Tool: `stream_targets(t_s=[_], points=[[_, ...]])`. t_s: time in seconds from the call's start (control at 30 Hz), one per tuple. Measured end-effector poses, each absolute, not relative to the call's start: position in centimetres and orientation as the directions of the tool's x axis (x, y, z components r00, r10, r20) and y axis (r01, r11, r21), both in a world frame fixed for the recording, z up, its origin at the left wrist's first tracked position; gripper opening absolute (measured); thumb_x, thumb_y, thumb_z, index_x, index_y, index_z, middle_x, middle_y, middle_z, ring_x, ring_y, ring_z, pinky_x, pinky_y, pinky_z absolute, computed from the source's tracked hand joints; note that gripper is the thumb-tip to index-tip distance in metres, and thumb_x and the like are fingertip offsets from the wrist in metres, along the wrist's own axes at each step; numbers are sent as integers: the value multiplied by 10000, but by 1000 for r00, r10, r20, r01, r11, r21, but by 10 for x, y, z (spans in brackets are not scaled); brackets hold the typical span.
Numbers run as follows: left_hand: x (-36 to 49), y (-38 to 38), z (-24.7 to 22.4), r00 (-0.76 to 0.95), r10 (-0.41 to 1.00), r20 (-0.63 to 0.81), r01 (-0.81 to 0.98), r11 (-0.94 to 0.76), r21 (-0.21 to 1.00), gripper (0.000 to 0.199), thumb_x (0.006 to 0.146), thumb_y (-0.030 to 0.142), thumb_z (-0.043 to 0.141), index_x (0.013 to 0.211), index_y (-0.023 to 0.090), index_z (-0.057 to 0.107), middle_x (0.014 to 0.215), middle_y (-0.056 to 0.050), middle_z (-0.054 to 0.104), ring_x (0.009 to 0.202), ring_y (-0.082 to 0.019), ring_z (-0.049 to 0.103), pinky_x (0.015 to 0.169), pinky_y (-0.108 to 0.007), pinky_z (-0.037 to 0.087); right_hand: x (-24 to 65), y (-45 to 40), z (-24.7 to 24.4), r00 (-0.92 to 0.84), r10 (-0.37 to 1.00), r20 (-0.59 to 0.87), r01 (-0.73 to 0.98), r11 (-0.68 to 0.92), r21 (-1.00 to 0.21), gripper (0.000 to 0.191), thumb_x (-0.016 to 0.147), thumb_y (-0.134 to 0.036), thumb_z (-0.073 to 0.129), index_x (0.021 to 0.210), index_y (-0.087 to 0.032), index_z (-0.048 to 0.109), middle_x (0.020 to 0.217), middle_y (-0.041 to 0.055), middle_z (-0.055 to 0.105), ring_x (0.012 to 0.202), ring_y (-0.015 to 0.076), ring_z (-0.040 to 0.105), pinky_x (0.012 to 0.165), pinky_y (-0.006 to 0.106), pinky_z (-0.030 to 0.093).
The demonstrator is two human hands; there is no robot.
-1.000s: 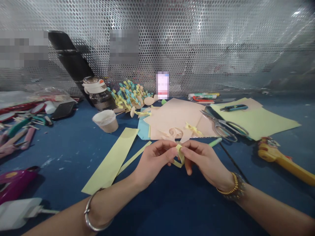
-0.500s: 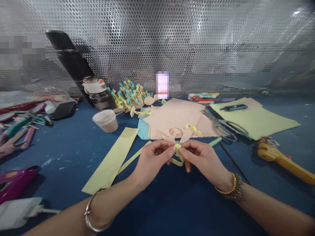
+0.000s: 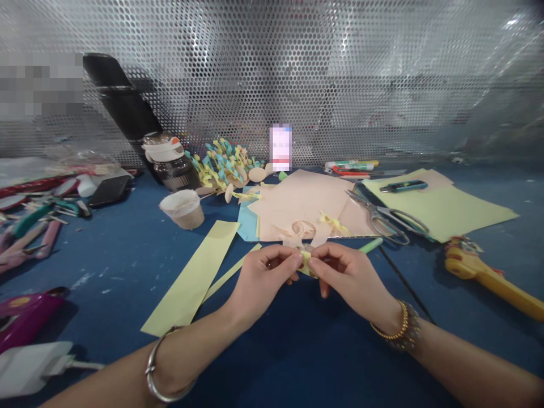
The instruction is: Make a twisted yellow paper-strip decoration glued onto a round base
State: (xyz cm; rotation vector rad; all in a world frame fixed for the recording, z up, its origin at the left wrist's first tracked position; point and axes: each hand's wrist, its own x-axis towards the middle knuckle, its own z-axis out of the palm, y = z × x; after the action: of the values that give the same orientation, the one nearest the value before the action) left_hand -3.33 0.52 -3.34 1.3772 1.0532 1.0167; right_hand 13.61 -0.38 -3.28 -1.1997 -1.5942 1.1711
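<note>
Clock references centre on the fingertips; 12 o'clock points to the perforated backdrop (image 3: 382, 85). Left to right:

- 8 to 9 o'clock: white power adapter (image 3: 34, 368), purple tool (image 3: 29, 314).
- 10 o'clock: white-lidded jar (image 3: 174, 167), translucent plastic cup (image 3: 182, 209).
- 9 o'clock: wide yellow-green strip (image 3: 193, 277); narrow yellow-green strip (image 3: 233, 272), partly covered by the left hand (image 3: 263, 283).
- 11 o'clock: bunch of paper curls (image 3: 225, 164).
- Centre: folded paper strip (image 3: 305, 260), yellow-green. The left hand closes thumb and fingers on its left side; the right hand (image 3: 355, 277) pinches its right side.
- 12 o'clock: pale pink paper (image 3: 301, 195), with curled offcuts (image 3: 304, 228) just beyond the fingertips.
- 2 o'clock: grey-handled scissors (image 3: 385, 218), teal utility knife (image 3: 403, 186).
- 3 o'clock: yellow-handled tool (image 3: 484, 275).

Change: earlier, the folded paper strip showed a loop hanging below the fingers; less of it now shows. Both hands remain in nearly the same position.
</note>
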Motion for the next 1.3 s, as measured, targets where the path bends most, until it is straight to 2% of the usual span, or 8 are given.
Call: stream_targets(t_s=[0.13, 0.23, 0.43, 0.67, 0.8, 1.3], points=[[-31, 5, -31, 200, 980, 13, 49, -23, 999, 137, 755, 296, 660, 820, 177, 678, 646, 1, 624, 562, -102, 548, 540, -212, 471, 136, -3, -32, -231, 970, 74, 238, 130, -963, 138, 838, -291, 570, 761, -177, 589, 610, -48, 537, 424, 50, 526, 425, 176, 441], [-30, 5, -30, 178, 984, 12, 89, -28, 996, 125, 737, 297, 670, 749, 173, 672, 622, -1, 622, 541, -105, 543, 532, -220, 474, 136, -4, -33, -235, 970, 68, 234, 125, -964, 142, 834, -294, 572, 757, -176, 594, 634, -40, 546, 423, 49, 523, 416, 176, 443], [-31, 5, -31, 172, 985, 4, 88, -19, 996, 135, 754, 311, 660, 727, 180, 676, 602, 14, 618, 522, -89, 537, 533, -202, 470, 137, -3, -36, -253, 965, 67, 237, 129, -963, 126, 825, -302, 590, 820, -180, 620, 643, -36, 565, 434, 56, 537, 424, 180, 452], [-32, 6, -32, 216, 976, 11, 44, -21, 999, 138, 795, 303, 625, 773, 185, 694, 605, 16, 619, 533, -83, 540, 536, -192, 463, 138, -2, -36, -238, 970, 54, 209, 106, -972, 117, 821, -287, 598, 775, -180, 602, 635, -47, 547, 430, 48, 529, 421, 175, 445], [-31, 6, -32, 207, 978, 0, 55, -11, 998, 111, 772, 285, 651, 768, 183, 691, 590, 19, 610, 523, -82, 531, 526, -189, 458, 138, -2, -35, -229, 972, 51, 202, 98, -975, 121, 822, -280, 596, 761, -176, 598, 639, -47, 550, 427, 42, 525, 420, 170, 442], [-34, 7, -37, 179, 984, -6, 45, -3, 999, 154, 788, 310, 633, 729, 179, 689, 551, 25, 601, 520, -73, 519, 528, -173, 434, 137, -2, -34, -231, 972, 37, 211, 87, -974, 172, 809, -339, 621, 817, -168, 635, 655, -31, 585, 420, 44, 531, 420, 168, 438]])
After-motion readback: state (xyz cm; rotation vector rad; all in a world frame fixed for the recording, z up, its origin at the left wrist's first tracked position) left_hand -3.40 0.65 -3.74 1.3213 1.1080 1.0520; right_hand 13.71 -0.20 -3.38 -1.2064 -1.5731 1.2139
